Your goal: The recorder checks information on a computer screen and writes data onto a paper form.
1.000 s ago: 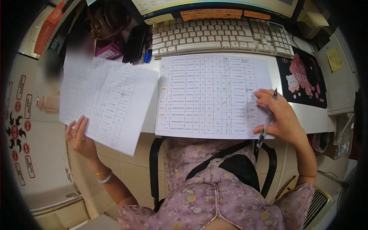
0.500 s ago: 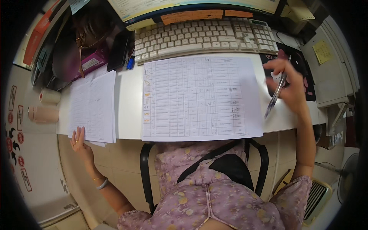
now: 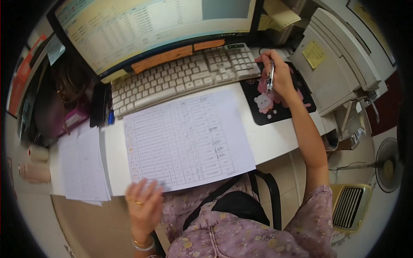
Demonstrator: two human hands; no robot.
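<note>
My right hand (image 3: 280, 76) is closed around a pen (image 3: 270, 78), its tip pointing down over the black mouse pad (image 3: 278, 115) with a pink and white cartoon print. The fingertips are beside the right end of the white keyboard (image 3: 172, 81). At the near left corner of a printed table sheet (image 3: 185, 142) with handwritten marks is my left hand (image 3: 144, 202), somewhat blurred, fingers bent and apart. Whether it touches the paper I cannot tell. A ring and bracelets show on this hand and wrist.
A monitor (image 3: 142, 30) stands behind the keyboard. Stacked papers (image 3: 81, 165) lie at the left, near a dark phone (image 3: 99, 104), a blue-capped pen (image 3: 111, 117) and two pale rolls or cups (image 3: 34, 173). A printer-like machine (image 3: 331, 64) is at right, with a fan (image 3: 388, 168) beyond.
My left hand has left the left paper stack and come right to the table sheet. My right hand, still with the pen, has moved toward the keyboard's right end. The view has turned rightward.
</note>
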